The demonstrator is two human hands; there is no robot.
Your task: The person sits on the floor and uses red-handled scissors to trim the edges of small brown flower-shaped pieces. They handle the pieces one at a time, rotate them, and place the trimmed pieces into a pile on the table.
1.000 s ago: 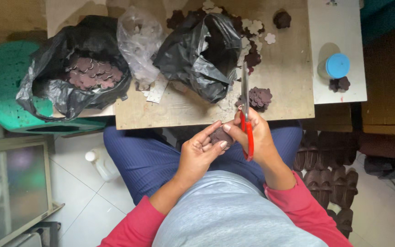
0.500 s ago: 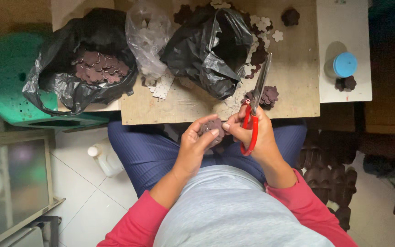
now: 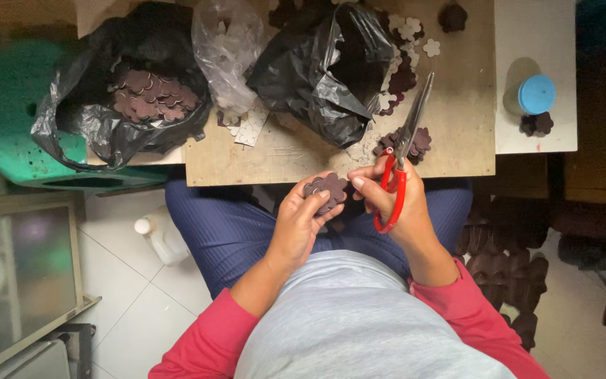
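Observation:
My left hand (image 3: 301, 223) holds a dark brown flower-shaped cutout (image 3: 325, 189) over my lap, just below the wooden board's front edge. My right hand (image 3: 398, 203) grips red-handled scissors (image 3: 402, 158), blades pointing up and away over the board, and its thumb touches the cutout's right side. A small stack of the same brown flower pieces (image 3: 415, 142) lies on the board beside the scissor blades.
The wooden board (image 3: 457, 119) carries a black bag (image 3: 324, 77), a clear plastic bag (image 3: 229, 56) and scattered white and brown flower shapes. Another black bag (image 3: 117, 105) full of brown cutouts rests on a green stool (image 3: 8, 112). A blue-lidded jar (image 3: 536, 95) stands on the white surface at the right. A white bottle (image 3: 159, 235) sits on the floor.
The scissors have swung from upright to tilted up and right. Both hands stay together on the cutout, which has turned so its flower face shows.

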